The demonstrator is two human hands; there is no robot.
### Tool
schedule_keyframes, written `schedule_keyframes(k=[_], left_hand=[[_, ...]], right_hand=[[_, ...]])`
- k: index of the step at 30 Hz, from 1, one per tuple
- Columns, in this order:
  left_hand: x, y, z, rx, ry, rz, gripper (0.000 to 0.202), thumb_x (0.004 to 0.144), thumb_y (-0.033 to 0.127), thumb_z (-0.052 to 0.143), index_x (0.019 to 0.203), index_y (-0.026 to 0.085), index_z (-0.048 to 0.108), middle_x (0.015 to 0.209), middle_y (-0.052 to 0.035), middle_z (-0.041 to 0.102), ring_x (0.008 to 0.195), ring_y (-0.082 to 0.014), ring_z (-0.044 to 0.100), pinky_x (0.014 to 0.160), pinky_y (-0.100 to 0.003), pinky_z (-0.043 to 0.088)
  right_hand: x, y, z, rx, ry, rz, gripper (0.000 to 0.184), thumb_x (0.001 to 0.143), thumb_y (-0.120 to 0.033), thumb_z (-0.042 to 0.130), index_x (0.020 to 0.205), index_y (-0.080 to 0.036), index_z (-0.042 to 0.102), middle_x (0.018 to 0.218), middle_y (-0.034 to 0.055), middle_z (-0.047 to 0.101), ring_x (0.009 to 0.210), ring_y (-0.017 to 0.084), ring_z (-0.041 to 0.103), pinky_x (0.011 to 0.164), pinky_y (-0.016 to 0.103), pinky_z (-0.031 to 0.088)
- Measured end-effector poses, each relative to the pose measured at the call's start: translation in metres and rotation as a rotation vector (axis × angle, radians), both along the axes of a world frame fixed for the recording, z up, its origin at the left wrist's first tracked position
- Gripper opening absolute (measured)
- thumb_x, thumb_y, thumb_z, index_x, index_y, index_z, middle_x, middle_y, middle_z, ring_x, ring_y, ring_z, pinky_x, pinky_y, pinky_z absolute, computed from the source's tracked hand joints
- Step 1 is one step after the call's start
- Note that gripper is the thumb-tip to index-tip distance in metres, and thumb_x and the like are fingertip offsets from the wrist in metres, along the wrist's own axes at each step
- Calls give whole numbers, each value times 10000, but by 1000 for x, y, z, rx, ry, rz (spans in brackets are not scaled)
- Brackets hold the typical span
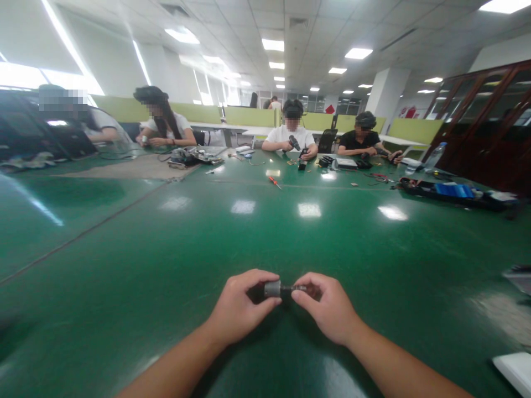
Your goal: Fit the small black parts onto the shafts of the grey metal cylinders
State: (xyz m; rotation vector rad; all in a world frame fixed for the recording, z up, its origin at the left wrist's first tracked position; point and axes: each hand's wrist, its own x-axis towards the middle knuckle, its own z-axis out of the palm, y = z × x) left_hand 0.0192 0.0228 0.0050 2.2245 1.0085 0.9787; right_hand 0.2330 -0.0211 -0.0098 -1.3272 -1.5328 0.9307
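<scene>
Just above the green table, between my two hands, is a small grey metal cylinder with a thin dark shaft [272,289] pointing right; its exact kind is not clear. My left hand [243,301] grips the wide cylinder end, thumb below and index finger above. The shaft's right end sits between the thumb and fingers of my right hand [327,307]. The fingers behind the part are partly hidden.
Across the green table [166,249] lies an orange screwdriver [274,181]. A black tray [456,194] with a blue item stands at the far right. Several people work opposite, one holding a power drill [294,143]. A white object [514,370] lies at the near right.
</scene>
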Motion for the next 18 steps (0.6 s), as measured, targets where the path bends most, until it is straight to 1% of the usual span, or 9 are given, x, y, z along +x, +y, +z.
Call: schedule_keyframes(k=[11, 18], left_hand=[[0, 0, 2, -8, 1, 27, 256, 744, 257, 776, 996, 244, 730, 928, -15, 761, 855, -203, 708, 798, -308, 530], [-1, 0, 1, -23, -14, 39, 259, 739, 260, 782, 992, 241, 733, 920, -22, 763, 845, -210, 707, 791, -314, 532]], right_hand=[[0, 0, -1, -37, 50, -1, 127, 822, -279, 659, 833, -161, 704, 681, -8, 605, 630, 138, 522, 598, 242, 401], [0, 0, 0, -34, 52, 2, 124, 824, -281, 658, 824, -165, 703, 681, -7, 608, 631, 139, 530, 603, 241, 410]])
